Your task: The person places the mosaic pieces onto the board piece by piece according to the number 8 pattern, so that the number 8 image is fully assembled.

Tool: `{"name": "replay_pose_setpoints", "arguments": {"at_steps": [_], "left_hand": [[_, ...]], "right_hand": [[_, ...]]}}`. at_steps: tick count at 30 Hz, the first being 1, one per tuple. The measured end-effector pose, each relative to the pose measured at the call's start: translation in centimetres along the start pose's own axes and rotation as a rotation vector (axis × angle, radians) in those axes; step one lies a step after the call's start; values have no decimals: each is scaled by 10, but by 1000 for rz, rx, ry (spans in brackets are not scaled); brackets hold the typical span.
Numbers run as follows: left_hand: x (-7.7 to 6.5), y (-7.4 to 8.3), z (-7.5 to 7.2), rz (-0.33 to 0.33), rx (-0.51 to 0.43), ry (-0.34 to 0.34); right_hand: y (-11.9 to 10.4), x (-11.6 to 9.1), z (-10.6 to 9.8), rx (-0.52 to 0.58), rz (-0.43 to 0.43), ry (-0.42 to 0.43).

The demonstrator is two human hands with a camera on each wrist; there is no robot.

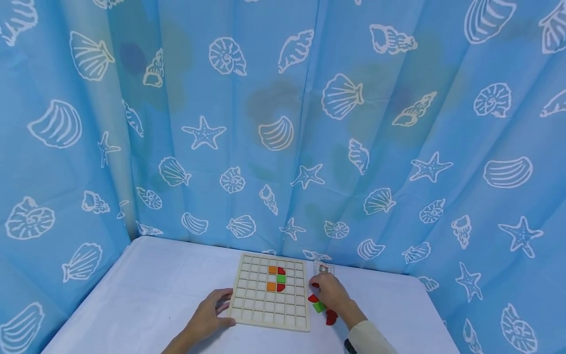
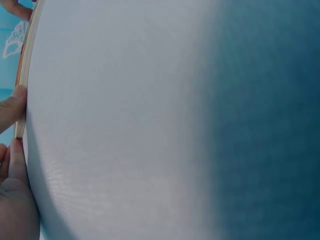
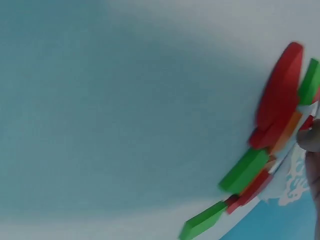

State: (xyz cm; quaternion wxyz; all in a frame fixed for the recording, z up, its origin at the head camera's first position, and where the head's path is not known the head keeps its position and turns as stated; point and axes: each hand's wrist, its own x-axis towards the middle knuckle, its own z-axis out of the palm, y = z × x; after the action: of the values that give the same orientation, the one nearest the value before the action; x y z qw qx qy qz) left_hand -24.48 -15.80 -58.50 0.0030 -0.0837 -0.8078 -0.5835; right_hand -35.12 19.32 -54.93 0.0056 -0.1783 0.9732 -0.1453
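Note:
My left hand [image 1: 208, 314] holds the near-left corner of a pale wooden grid board [image 1: 252, 314], thumb at the front edge and fingertips along the left side. In the grid's middle sit two orange squares [image 1: 272, 270], two red rounded pieces [image 1: 281, 287] and a green square [image 1: 280, 279]. Right of the board, my right hand [image 1: 331, 292] pinches a red piece [image 1: 315, 284] above the loose pieces. Its thumb and the red piece also show at the right edge of the right wrist view. The left wrist view shows the thumb [image 2: 14, 107] against the board's edge.
Loose green [image 3: 246, 170] and red [image 3: 280, 90] pieces lie piled beside the board, under the right hand. Behind that hand is a small gridded card [image 1: 325, 267] with a coloured pattern. A blue shell-print curtain [image 1: 274, 162] hangs behind the white table [image 1: 168, 280].

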Motion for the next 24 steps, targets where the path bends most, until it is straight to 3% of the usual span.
{"name": "replay_pose_setpoints", "arguments": {"at_steps": [4,24], "left_hand": [[-1,2,0,-6,0,3],[3,-2,-1,-19,13,-4]], "right_hand": [[4,-1,1,-17,-2,5],[3,-4,-4,144,-10,-7]]}}
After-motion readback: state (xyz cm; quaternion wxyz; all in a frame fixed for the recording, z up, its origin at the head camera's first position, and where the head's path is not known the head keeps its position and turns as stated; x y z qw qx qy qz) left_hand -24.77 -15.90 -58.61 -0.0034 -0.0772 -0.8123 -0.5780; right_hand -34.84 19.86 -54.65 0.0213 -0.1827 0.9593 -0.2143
